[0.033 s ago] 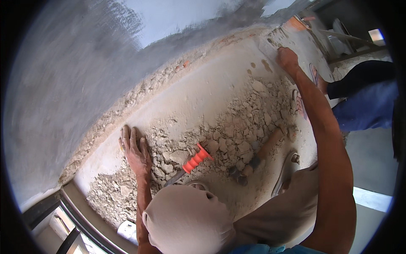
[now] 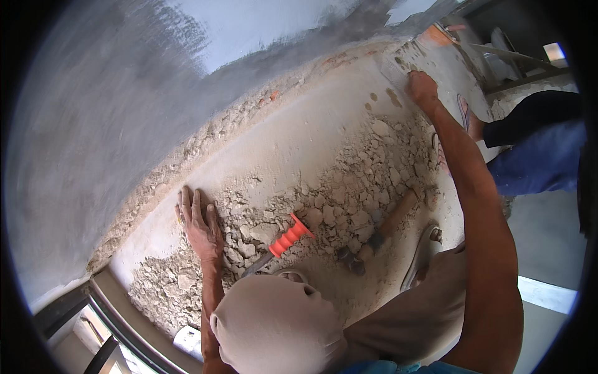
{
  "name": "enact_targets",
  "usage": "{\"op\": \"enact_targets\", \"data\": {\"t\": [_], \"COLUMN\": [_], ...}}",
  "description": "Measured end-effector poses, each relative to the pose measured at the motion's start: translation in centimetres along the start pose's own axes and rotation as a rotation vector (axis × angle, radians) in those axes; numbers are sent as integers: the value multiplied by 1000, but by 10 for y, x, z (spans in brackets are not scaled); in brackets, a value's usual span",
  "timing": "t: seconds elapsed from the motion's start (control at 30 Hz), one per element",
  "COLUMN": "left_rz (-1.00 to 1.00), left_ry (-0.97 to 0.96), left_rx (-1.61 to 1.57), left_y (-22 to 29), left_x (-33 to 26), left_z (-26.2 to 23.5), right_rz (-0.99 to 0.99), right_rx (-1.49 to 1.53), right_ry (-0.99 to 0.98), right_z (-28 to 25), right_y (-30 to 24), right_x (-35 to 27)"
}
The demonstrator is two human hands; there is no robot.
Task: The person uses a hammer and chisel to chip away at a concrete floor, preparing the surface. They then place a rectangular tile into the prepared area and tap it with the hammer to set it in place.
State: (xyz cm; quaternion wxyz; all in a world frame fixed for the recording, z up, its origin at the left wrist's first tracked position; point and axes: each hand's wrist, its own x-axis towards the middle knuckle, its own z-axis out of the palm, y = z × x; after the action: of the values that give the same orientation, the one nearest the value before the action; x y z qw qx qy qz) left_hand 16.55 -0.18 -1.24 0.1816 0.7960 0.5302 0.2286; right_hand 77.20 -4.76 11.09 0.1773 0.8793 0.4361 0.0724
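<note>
My left hand [image 2: 200, 227] lies flat with fingers stretched on the pale floor beside the broken rubble [image 2: 324, 209]. At the upper right, my right hand [image 2: 422, 87] is closed in a fist low over the dusty floor, next to the foot of the wall. Whatever it grips, if anything, is hidden; a faint pale patch shows just left of it. Between my arms, a chisel [image 2: 289, 239] with a ribbed orange hand guard rests on the rubble, untouched. To its right lies a hammer [image 2: 392, 221] with a wooden handle and dark head.
A grey plastered wall [image 2: 106, 118] with a chipped lower edge runs along the left and top. Another person's leg in dark blue trousers [image 2: 536, 156] stands close at the right. An orange container [image 2: 439, 35] is at the far end; a window frame [image 2: 124, 318] sits lower left.
My right arm has shifted very slightly to the left. My left hand, the chisel and the hammer stay where they were.
</note>
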Motion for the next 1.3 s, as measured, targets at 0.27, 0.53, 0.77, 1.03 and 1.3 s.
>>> {"op": "enact_targets", "data": {"t": [0.27, 0.53, 0.77, 1.03, 1.3], "left_rz": [-18, -20, -29, -35, -32], "left_ry": [-8, -1, 2, -16, -8], "left_rx": [-10, -11, -18, -13, -31], "left_y": [0, -1, 1, 1, 2], "left_x": [0, 1, 1, 1, 2], "left_z": [-1, 2, 1, -3, -1], "right_rz": [-1, -25, -224, -240, -237], "right_rx": [69, 97, 125, 100, 97], "right_ry": [64, 118, 212, 161, 170], "right_z": [30, 61, 66, 47, 65], "right_y": [-40, -46, -45, -45, -38], "right_x": [8, 11, -3, -7, 1]}}
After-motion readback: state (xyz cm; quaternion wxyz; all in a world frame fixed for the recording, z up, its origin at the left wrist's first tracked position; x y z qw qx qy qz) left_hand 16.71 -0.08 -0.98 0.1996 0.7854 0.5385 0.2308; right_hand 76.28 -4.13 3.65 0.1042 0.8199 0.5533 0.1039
